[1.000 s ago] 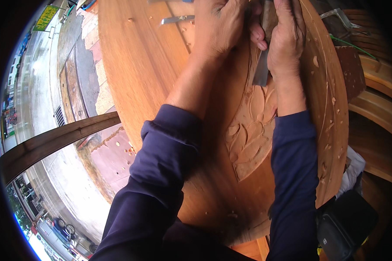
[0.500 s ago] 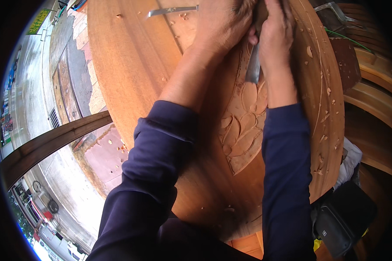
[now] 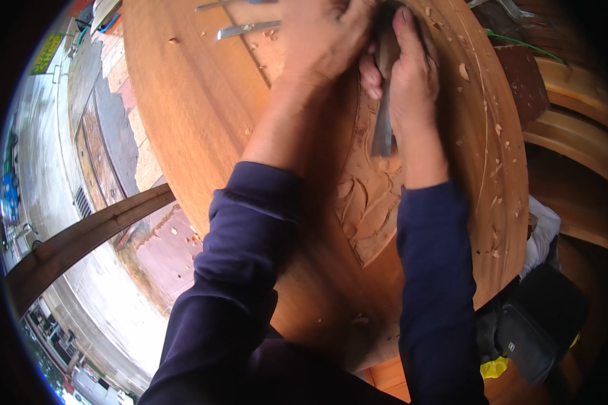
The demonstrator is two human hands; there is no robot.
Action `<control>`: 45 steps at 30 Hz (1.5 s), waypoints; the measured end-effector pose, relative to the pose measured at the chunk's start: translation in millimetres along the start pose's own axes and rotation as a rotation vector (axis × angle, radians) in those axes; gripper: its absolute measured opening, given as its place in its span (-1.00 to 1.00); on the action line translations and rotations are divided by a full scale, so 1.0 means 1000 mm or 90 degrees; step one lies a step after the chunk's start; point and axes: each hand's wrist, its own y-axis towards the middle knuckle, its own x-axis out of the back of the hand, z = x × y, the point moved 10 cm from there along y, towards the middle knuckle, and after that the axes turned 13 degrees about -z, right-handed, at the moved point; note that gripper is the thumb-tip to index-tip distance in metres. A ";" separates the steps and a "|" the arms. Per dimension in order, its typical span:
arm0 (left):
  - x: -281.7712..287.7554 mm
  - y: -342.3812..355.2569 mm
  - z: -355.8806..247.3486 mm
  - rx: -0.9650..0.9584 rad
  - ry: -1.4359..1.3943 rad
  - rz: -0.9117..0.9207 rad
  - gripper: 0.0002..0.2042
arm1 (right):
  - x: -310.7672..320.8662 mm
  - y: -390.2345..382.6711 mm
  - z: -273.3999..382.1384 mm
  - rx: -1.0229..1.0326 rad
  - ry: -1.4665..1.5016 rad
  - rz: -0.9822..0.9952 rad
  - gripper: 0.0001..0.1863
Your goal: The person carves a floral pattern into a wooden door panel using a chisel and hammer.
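Clock directions run from the centre of the view. The curved wooden panel [image 3: 196, 101] fills the middle and runs out at 12 o'clock. A black bag [image 3: 540, 327] shows beyond its edge at 4 o'clock. On the panel, close by at 3 o'clock, is a patch [image 3: 368, 202] of carved leaf shapes. The left hand [image 3: 324, 44], at 12 o'clock, is blurred; I cannot tell its grip. The right hand [image 3: 415, 88], towards 1 o'clock, has its grip clamped on the chisel [image 3: 383, 131], whose blade points to 6 o'clock over the patch. Half a second ago the blade's end sat higher; now it covers more of one leaf, so the stroke is probably working down that leaf. A second blade [image 3: 240, 31] lies at 11 o'clock, pale shavings [image 3: 464, 72] at 2 o'clock.
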 end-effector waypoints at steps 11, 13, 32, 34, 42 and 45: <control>0.038 0.007 0.010 0.141 -0.057 -0.133 -0.54 | 0.132 -0.215 0.105 0.387 -0.163 -0.369 -0.42; 0.040 0.008 -0.009 0.080 -0.075 -0.143 -0.61 | 0.132 -0.276 0.109 0.401 -0.229 -0.400 -0.46; 0.169 -0.209 -0.181 -0.134 0.126 0.560 -0.38 | 0.086 -0.443 0.030 0.436 -0.874 -0.305 -0.22; 0.173 -0.227 -0.213 -0.073 0.011 0.573 -0.32 | 0.074 -0.443 0.032 0.424 -0.895 -0.236 -0.15; 0.153 -0.274 -0.261 -0.190 -0.005 0.672 -0.41 | 0.100 -0.474 0.052 0.478 -0.783 -0.235 -0.09; 0.150 -0.278 -0.272 -0.225 -0.042 0.674 -0.42 | 0.131 -0.470 0.036 0.375 -0.617 -0.265 -0.22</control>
